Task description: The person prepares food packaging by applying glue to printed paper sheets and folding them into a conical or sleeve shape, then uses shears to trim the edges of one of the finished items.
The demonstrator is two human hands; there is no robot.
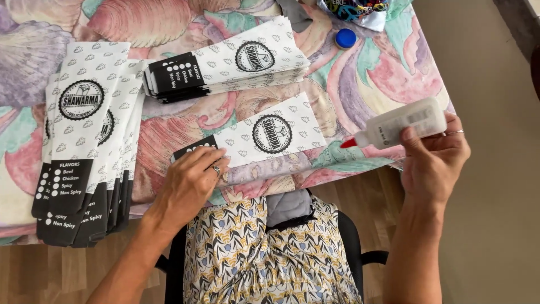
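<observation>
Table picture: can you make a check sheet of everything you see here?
Surface: table under a pastel shell-patterned cloth.
Job's things: single flat white-and-black paper sleeve; white plastic glue bottle with red tip.
Clutter: stack of the same sleeves at the back; fanned pile of sleeves at the left; blue round cap; colourful bag.
Grippers: left hand presses the single sleeve's black end; right hand holds the bottle.
Cables: nothing seen.
Surroundings: wooden floor, black chair, patterned fabric lap.
</observation>
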